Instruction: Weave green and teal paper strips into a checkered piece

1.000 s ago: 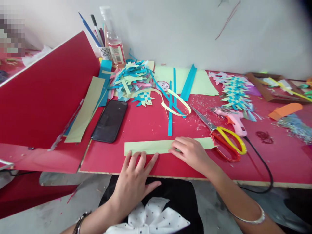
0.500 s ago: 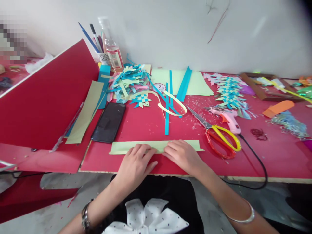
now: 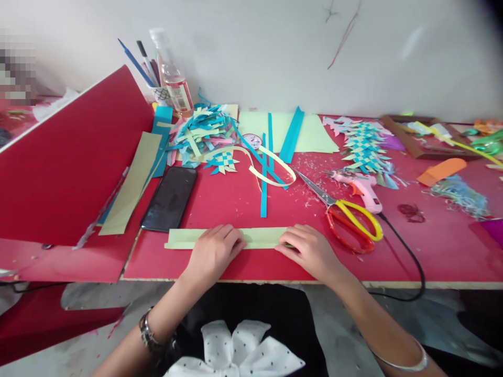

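Observation:
A long pale green paper strip (image 3: 259, 239) lies crosswise near the table's front edge, a lengthwise crease along its lower side. My left hand (image 3: 213, 255) is closed on the strip left of its middle, thumb along the near edge and fingers on top. Towards the strip's right end, my right hand (image 3: 308, 252) grips it the same way, covering that end. Beyond the hands lie narrow blue paper strips (image 3: 264, 183) and a curled pale yellow strip (image 3: 291, 177). Scissors (image 3: 341, 209) with red and yellow handles rest to the right of my right hand.
A black phone (image 3: 170, 199) lies left of the strip, beside a leaning red board (image 3: 78, 167). Behind are a heap of paper strips (image 3: 202, 133), a bottle (image 3: 176, 86) and pale green sheets (image 3: 320, 133). A pink glue gun (image 3: 363, 188) with a cord lies right, near a woven paper piece (image 3: 365, 146).
My hands have slid apart along the pale green strip, the left one slightly leftwards and the right one towards the right end. The view has shifted a little.

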{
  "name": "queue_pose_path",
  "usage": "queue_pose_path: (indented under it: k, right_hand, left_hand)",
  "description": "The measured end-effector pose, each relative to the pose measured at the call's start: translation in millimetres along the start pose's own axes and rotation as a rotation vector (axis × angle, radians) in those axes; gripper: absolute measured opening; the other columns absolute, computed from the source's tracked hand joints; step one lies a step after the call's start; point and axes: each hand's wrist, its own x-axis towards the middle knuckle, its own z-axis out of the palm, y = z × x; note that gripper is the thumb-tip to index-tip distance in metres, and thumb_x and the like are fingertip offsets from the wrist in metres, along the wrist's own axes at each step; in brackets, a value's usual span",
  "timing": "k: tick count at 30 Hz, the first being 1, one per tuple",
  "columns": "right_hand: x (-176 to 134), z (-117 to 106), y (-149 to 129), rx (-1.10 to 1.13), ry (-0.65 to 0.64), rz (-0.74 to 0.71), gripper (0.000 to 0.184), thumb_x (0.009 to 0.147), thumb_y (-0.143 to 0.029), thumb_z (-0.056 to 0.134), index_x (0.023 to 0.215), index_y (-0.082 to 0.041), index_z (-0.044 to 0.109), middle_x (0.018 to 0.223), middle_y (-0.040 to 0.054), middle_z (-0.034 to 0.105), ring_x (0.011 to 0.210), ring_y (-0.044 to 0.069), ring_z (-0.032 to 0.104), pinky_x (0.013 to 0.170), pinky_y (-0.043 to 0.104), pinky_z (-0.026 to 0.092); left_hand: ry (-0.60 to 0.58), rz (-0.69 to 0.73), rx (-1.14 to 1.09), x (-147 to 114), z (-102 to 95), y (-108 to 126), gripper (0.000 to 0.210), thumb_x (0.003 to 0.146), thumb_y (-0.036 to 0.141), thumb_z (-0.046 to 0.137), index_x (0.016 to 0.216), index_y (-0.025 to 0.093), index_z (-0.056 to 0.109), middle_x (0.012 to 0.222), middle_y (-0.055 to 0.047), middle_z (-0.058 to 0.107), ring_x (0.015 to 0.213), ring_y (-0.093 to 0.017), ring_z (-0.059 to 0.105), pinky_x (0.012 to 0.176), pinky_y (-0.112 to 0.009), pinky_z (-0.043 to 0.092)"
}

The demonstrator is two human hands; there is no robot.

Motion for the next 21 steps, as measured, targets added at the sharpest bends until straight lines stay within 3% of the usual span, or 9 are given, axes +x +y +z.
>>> queue_pose_path:
  k: [8,16,21]
  right_hand:
    - [-0.4,-2.1,10.3,0.03,-0.043,0.004,0.019,0.081,-0.027,0.051,0.065,-0.018,0.051,0.063,0.0002,0.054,0.063,0.013,0.046,0.062,0.024,0.033]
    - [-0.7,-0.4,6.8,0.004,-0.012,0.012,0.02,0.081,-0.027,0.051,0.064,-0.018,0.05,0.061,0.0,0.052,0.062,0.013,0.044,0.061,0.025,0.033]
    - [-5.3,-1.9,8.7,0.067,0.008,0.064,0.018,0.081,-0.027,0.052,0.066,-0.018,0.049,0.063,0.0006,0.051,0.063,0.013,0.043,0.061,0.025,0.034]
  left_hand:
    - [-0.046,0.008,0.024,3.5,-4.1,1.7,0.016,0.084,0.025,0.044,0.073,0.017,0.052,0.07,-0.001,0.054,0.065,-0.014,0.05,0.057,-0.025,0.036]
    - [-0.032,0.055,0.028,25.0,4.1,32.5,0.018,0.082,0.034,0.048,0.077,0.018,0.052,0.073,-0.002,0.053,0.07,-0.016,0.051,0.058,-0.027,0.035]
    - [-0.024,0.064,0.002,27.0,10.8,36.9,0.017,0.083,0.032,0.047,0.074,0.017,0.051,0.069,0.0,0.053,0.066,-0.015,0.051,0.056,-0.027,0.033]
